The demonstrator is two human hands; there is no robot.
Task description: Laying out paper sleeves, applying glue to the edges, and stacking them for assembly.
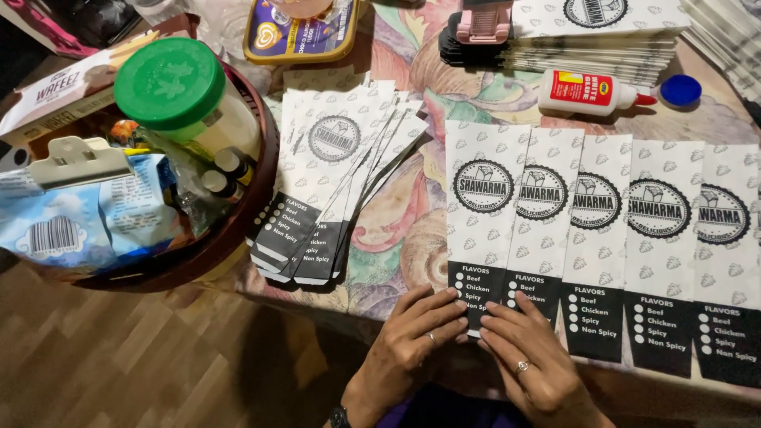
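Printed white-and-black paper sleeves (590,238), long and narrow with a round emblem on each, lie overlapped in a row along the near right edge of the patterned table (396,230). We have both hands on the leftmost sleeve (482,230) at its black near end: our left hand (412,341) rests flat with fingers together and pressing on the lower left corner, and our right hand (527,357) lies beside it, fingers slightly spread over the lower edge, clamping nothing. We judge this to be the aligning or pressing step, squaring that sleeve against its neighbour. A fanned pile of the same sleeves (333,182) sits to the left, well apart. A white glue bottle (590,92) lies far right, its blue cap (680,89) off just beside it, so any further move calls for a reach across the row.
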